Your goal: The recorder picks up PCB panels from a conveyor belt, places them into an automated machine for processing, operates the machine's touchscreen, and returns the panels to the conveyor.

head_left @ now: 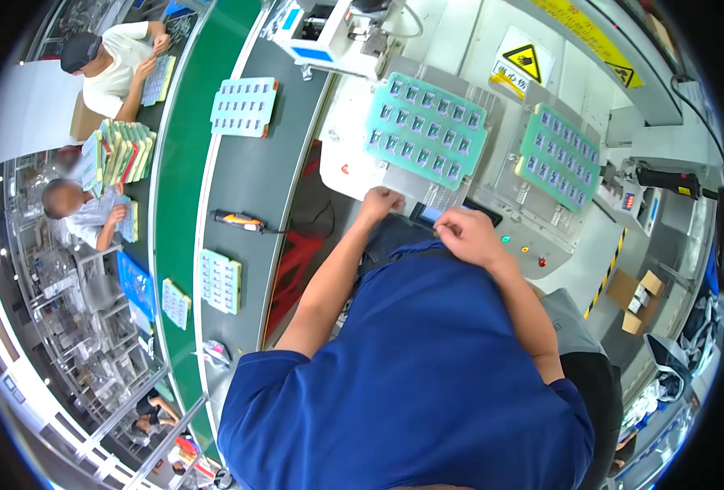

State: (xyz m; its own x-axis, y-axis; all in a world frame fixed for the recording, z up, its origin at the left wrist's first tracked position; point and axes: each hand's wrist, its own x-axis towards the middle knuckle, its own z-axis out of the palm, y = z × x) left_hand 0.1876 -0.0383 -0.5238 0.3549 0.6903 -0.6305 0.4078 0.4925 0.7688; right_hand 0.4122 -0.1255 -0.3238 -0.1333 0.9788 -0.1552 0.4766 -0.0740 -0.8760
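Left hand (381,202) and right hand (470,237) are apart, half-curled, grip unclear; ahead lies a green tray (425,133), long side crosswise, right hand seemingly nearer.

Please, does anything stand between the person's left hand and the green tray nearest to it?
Nothing visible stands in the way: between the left hand and the green tray, only flat grey metal plate shows.

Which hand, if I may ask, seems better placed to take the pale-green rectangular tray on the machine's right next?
Probably the right hand: it is nearer that tray, while the left hand is farther off, below the other pale-green tray.
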